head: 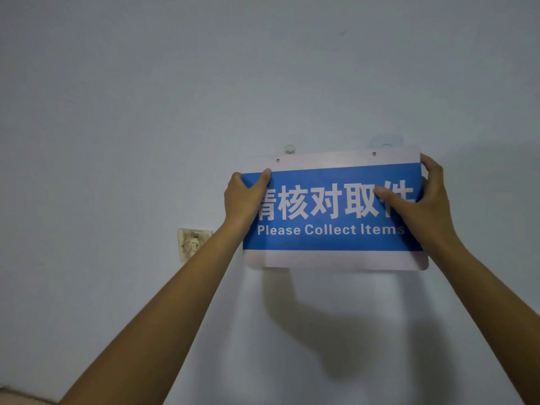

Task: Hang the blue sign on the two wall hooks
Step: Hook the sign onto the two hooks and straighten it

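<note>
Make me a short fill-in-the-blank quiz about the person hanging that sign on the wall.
1. The English line on the blue sign reads "Please ____ Items".
2. The sign has ____ small holes along its white top strip.
3. The left hook sits just ____ the sign's top edge, not yet through a hole.
4. The left hand and the right hand hold the sign at its two ____ edges.

Missing words: Collect; two; above; side

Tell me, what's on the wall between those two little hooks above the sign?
Nothing: in the head view the stretch of wall between the left hook and the right hook is bare paint, just above the top edge of the blue sign.
</note>
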Available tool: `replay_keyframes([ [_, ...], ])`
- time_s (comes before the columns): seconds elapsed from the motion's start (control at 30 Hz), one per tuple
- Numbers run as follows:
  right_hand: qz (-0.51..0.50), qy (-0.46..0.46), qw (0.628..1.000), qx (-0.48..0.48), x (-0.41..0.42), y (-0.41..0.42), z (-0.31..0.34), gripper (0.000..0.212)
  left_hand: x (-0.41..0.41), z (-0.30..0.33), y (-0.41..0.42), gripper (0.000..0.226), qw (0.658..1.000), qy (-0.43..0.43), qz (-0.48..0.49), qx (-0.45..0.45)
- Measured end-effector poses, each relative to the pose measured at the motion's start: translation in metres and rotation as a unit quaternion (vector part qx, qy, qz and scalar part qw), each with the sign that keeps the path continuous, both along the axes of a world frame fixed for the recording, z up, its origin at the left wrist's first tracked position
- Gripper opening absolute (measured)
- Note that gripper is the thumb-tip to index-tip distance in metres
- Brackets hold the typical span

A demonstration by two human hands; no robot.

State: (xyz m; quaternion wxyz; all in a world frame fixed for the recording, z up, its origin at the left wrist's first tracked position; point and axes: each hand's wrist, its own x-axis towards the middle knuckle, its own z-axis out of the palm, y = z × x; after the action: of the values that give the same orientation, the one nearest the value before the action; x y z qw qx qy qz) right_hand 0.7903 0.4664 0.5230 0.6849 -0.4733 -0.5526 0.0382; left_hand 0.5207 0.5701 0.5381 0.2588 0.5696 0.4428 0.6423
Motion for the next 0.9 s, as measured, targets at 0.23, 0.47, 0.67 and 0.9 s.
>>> replay_keyframes([
  [0.23,-0.008,0.018,0.999,0.038,0.001,0.007,-0.011,0.085,0.006,0.007,0.005,0.045,0.998,0.040,0.035,0.028],
  [0.47,-0.017,0.026,0.998,0.051,0.007,0.005,-0.016,0.083,0.015,0.003,0.007,0.045,0.995,0.077,0.057,0.037],
  [0.67,-0.025,0.029,0.998,0.059,0.007,0.002,-0.014,0.083,0.017,0.005,0.009,0.046,0.994,0.083,0.058,0.035],
  [0.9,-0.035,0.021,0.998,0.056,0.009,0.002,-0.013,0.083,0.018,0.004,0.012,0.047,0.993,0.099,0.056,0.019],
])
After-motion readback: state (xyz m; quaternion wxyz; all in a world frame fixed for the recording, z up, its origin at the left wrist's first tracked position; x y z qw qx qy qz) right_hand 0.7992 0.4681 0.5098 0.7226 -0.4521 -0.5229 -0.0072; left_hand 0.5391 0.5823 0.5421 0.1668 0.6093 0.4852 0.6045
